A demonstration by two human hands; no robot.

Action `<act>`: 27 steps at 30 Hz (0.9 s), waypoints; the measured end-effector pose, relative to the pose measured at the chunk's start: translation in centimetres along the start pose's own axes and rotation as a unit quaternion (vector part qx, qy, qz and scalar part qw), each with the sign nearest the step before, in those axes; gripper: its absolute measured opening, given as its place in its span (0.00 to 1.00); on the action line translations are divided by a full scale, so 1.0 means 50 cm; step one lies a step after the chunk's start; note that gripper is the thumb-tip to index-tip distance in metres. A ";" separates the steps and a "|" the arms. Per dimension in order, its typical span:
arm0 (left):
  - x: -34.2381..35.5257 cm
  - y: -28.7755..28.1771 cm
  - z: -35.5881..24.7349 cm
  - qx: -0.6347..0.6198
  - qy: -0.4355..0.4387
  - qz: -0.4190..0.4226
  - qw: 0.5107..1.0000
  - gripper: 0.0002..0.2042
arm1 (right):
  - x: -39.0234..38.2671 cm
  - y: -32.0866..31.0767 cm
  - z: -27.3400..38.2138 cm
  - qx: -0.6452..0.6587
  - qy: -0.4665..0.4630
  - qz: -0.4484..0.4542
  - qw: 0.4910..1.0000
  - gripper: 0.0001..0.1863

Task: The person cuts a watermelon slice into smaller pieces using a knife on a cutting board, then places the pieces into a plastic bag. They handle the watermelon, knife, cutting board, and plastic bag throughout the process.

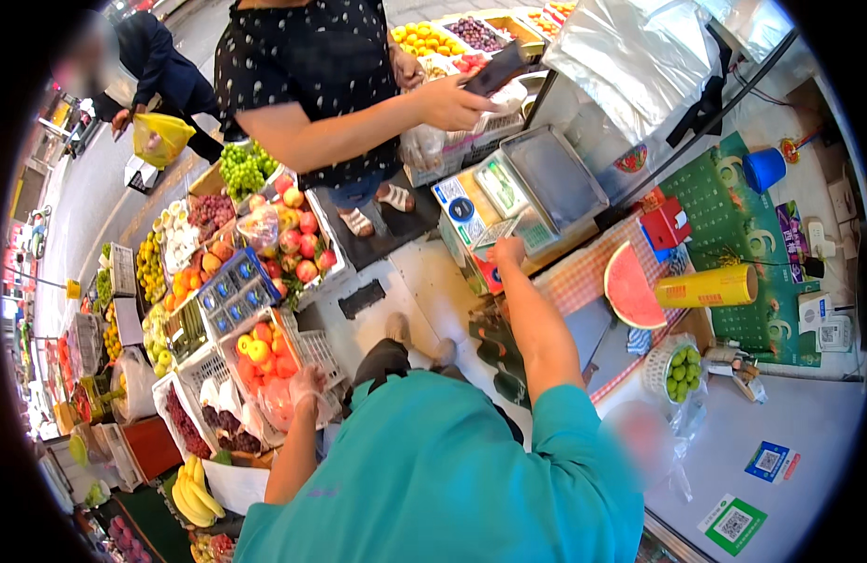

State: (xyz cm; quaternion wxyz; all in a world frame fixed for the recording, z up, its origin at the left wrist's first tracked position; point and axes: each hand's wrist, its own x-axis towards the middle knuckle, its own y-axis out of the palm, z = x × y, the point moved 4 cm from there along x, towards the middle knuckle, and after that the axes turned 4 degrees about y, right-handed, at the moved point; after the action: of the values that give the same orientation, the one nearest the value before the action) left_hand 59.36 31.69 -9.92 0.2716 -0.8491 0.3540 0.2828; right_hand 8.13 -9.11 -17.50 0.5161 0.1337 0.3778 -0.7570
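Beneath the right hand (pixel 506 251), its fingers bunched and tips hidden, sits the scale (pixel 534 228), where keying looks under way while the metal tray (pixel 555 174) bears no goods yet. Beside the left hand (pixel 308 387), curled at clear plastic (pixel 278 402), though whether it grips I cannot tell, a crate (pixel 294 335) holds red and yellow fruit (pixel 258 349); well right of the right hand, a white basket (pixel 653 367) holds green fruit (pixel 684 373).

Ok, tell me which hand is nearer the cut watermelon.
Right. The person's right hand is by the scale, to the left of the cut watermelon; the left hand is much farther left, beside the red and orange fruit.
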 end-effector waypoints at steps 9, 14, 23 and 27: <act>0.105 -0.076 -0.050 0.003 -0.025 -0.020 0.999 0.12 | 0.042 0.006 0.351 0.092 -0.069 -0.022 0.993 0.18; 0.203 -0.078 -0.104 0.007 -0.078 -0.083 0.993 0.12 | 0.055 -0.013 0.605 0.204 -0.081 -0.042 0.975 0.18; 0.367 -0.046 -0.198 -0.168 -0.129 -0.013 0.977 0.13 | 0.507 0.118 0.939 0.253 -0.096 -0.003 0.963 0.18; 0.306 0.034 -0.271 -0.083 -0.142 -0.133 0.977 0.14 | 0.750 0.270 1.042 0.275 -0.094 0.026 0.957 0.16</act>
State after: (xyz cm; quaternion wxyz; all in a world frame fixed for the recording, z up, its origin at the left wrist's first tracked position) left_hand 71.02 14.85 -11.27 0.2830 -0.8594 0.1707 0.3902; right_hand 13.64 -74.07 -10.19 0.5122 0.2082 0.1014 -0.8271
